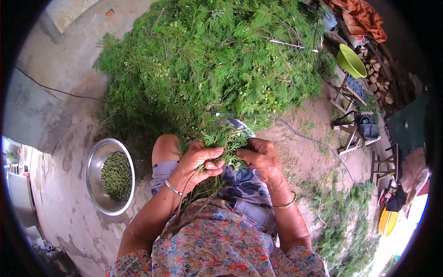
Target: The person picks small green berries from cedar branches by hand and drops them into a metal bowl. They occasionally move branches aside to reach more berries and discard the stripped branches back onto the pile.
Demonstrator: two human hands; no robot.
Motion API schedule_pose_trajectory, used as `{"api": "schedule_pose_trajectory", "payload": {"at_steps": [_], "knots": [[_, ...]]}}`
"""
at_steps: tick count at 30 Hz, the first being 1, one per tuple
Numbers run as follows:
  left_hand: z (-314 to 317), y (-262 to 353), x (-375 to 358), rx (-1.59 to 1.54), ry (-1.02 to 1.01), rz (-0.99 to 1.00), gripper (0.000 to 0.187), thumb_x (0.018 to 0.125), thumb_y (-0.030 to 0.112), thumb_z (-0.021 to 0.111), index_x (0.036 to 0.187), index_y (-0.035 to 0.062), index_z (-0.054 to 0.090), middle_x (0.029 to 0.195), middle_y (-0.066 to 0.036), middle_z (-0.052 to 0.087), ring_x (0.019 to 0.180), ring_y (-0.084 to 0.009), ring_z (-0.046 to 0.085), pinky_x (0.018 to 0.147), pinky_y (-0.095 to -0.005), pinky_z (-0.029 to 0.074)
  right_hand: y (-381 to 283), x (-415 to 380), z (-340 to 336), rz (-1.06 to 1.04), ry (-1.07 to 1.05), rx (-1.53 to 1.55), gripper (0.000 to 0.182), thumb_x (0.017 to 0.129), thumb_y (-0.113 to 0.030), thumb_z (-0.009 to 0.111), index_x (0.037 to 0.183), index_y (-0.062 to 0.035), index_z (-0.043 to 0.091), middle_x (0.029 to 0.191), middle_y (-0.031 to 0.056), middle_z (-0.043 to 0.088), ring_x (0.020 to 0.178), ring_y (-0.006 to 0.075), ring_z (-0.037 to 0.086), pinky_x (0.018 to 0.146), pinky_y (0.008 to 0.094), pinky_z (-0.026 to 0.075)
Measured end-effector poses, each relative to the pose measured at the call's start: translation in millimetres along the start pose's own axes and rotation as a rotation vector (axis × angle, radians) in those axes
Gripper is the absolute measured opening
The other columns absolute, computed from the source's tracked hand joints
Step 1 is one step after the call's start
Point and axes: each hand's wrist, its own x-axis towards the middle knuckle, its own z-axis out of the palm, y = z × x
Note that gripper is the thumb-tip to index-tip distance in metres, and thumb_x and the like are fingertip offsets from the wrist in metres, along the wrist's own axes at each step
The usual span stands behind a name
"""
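My left hand [197, 162] is closed around a leafy conifer branch [221, 141] above my lap. The woody stem runs down past my left wrist toward my chest. On the other side of the sprigs, my right hand [261, 159] pinches the foliage between thumb and forefinger; whether a small cone is in that pinch is hidden. On the floor at my left stands a metal basin [92, 177] with a heap of small green cones [116, 177] in it.
A big pile of cut conifer branches [217, 60] covers the floor ahead. Loose sprigs [344, 221] lie at the right, where a dark cable [302, 135] crosses the floor. Beyond are wooden stools [353, 136], a yellow-green basin [350, 61] and stacked firewood [380, 81].
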Motion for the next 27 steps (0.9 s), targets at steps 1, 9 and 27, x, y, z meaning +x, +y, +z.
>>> {"api": "schedule_pose_trajectory", "payload": {"at_steps": [1,9,27], "knots": [[1.2,1.4,-1.2,-0.011,-0.017,-0.007,0.003,0.085,0.001,0.057,0.087,0.0006,0.060,0.065,-0.009,0.057,0.043,-0.0060,0.043,0.041,-0.0219,0.031,-0.4,-0.6,0.4,-0.005,0.000,-0.003,0.013,0.076,-0.009,0.065,0.083,0.0002,0.059,0.063,-0.0003,0.052,0.051,0.0053,0.044,0.043,0.0204,0.032],[15.2,15.9,-15.4,0.053,-0.025,0.001,0.005,0.084,0.001,0.058,0.088,-0.0024,0.059,0.066,-0.010,0.056,0.045,-0.0076,0.044,0.042,-0.0218,0.032,-18.2,-14.9,4.5,0.019,0.000,0.224,0.012,0.079,-0.009,0.064,0.084,0.0004,0.058,0.065,0.0012,0.057,0.052,0.0049,0.044,0.044,0.0203,0.033],[37.9,45.1,-34.6,0.878,0.185,0.160,0.022,0.069,0.009,0.076,0.082,-0.0015,0.062,0.064,-0.004,0.058,0.045,-0.0103,0.050,0.042,-0.0241,0.043,-60.6,-18.2,36.8,-0.112,0.026,0.156,0.013,0.081,-0.006,0.063,0.091,0.0037,0.064,0.071,0.0000,0.060,0.065,0.0042,0.052,0.057,0.0199,0.043]]}}
